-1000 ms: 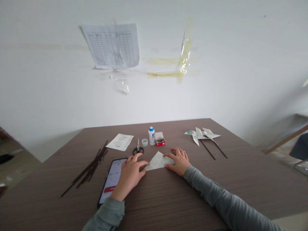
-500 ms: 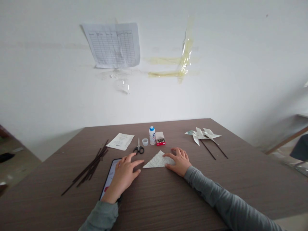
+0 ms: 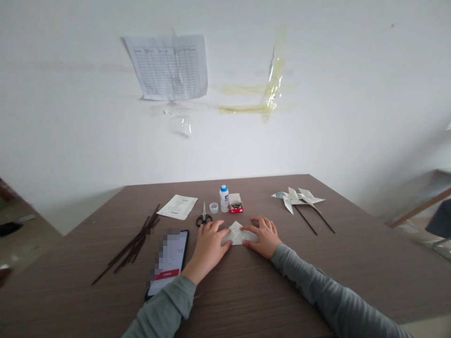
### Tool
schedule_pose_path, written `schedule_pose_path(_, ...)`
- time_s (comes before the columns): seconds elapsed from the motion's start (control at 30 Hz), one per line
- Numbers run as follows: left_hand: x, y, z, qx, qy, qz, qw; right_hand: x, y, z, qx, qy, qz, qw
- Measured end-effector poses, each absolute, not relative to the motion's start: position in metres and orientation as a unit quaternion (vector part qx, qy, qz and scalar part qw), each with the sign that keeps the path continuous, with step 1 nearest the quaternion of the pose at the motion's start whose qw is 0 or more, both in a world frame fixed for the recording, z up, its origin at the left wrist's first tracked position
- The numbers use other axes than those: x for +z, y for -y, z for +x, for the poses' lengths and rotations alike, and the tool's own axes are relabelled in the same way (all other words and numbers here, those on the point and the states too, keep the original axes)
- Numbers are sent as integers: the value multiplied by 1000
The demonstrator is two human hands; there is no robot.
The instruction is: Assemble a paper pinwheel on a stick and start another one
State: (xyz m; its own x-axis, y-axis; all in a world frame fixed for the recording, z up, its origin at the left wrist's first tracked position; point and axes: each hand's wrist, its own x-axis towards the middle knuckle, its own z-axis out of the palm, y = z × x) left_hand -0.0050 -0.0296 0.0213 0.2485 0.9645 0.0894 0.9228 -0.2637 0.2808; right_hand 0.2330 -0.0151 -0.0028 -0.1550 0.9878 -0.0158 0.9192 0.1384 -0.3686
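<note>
A small printed sheet of paper (image 3: 237, 234), folded into a triangle, lies on the table with its point facing away from me. My left hand (image 3: 210, 239) holds its left corner, thumb at the near edge and forefinger on top. At the right corner, my right hand (image 3: 265, 237) holds the paper in the same way. Both thumbs and forefingers stay apart, with paper showing between them. The outer corners are partly covered by my hands. Just beyond my left fingers lie black-handled scissors (image 3: 204, 218).
A phone (image 3: 172, 263) lies left of my left forearm, near several dark sticks (image 3: 136, 241) and a printed sheet (image 3: 178, 207). At the back stand a blue-capped white bottle (image 3: 224, 199), a small clear cup (image 3: 213, 207) and a red box (image 3: 236, 206). Paper pinwheels (image 3: 292, 197) lie at right.
My left hand has moved right, off the phone and onto the left corner of the folded paper. The phone's screen now shows more. My right hand stays on the paper.
</note>
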Motion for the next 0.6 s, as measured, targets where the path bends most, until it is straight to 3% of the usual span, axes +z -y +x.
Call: schedule_pose_path(0.6,29,32,16,91,-625,769,100,-18,10,219,138,724,-663,132)
